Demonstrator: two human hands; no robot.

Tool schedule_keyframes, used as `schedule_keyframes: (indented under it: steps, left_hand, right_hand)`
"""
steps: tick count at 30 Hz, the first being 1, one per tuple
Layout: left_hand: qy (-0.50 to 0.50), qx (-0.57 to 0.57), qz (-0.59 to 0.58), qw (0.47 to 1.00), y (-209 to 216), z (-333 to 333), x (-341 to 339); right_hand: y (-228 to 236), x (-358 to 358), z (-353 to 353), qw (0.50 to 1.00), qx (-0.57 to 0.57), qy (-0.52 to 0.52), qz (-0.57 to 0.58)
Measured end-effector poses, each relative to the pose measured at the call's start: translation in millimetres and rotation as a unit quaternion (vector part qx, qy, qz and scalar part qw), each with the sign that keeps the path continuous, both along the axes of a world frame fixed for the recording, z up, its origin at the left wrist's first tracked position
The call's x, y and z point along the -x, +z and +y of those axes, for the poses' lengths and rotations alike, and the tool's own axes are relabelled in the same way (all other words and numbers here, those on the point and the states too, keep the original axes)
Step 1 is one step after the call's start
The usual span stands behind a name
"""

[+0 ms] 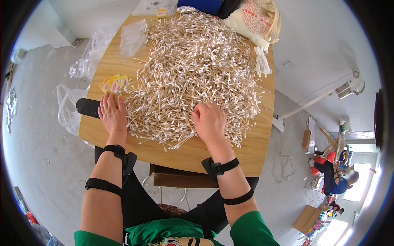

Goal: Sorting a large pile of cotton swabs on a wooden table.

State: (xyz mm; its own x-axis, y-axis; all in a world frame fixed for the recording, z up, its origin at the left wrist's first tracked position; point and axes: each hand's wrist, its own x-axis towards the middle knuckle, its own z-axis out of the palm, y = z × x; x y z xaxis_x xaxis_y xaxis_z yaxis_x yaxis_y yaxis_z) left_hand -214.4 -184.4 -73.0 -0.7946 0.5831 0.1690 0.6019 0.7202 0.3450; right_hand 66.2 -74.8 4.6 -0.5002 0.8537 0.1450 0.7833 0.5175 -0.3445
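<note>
A wide heap of cotton swabs (201, 69) with white tips and wooden sticks covers the middle of the wooden table (242, 160). My left hand (113, 113) lies palm down at the heap's left edge, fingers stretched out. Its fingers rest beside a flat black object with a rounded end (88, 108), partly hidden by the hand. Just beyond those fingertips are several yellow and white printed cards (114, 83). Over the near part of the heap, my right hand (210, 122) is closed with its fingers curled under; whatever they hold is hidden.
Clear plastic bags (133, 39) lie at the far left of the table, near a small yellow card (161, 13). A cream cloth bag (250, 20) stands far right, above white strips (262, 61). A plastic bag (67, 102) hangs at the left edge. Another person (338, 180) sits at right.
</note>
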Motion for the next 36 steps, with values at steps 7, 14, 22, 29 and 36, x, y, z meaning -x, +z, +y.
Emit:
schedule_keyframes:
  steps: [7, 14, 22, 29, 36]
  left_hand:
    - [-0.005, -0.004, 0.01, 1.0, -1, 0, 2]
    - [0.005, -0.004, 0.0, 1.0, 0, 0, 0]
    - [-0.001, -0.002, 0.007, 1.0, 1, 1, -1]
    - [-0.005, -0.001, 0.018, 1.0, -2, 0, 2]
    - [-0.003, 0.0, 0.014, 1.0, -3, 0, 4]
  right_hand:
    - [-3, -16, -4, 0.996, -0.011, -0.039, 0.085]
    - [3, -51, -24, 0.975, 0.047, -0.123, 0.181]
    - [8, -62, -114, 0.973, 0.164, 0.077, 0.144]
    - [-7, -65, -171, 0.968, 0.193, 0.119, 0.108]
    - [-13, -71, -136, 0.986, 0.079, 0.026, 0.142]
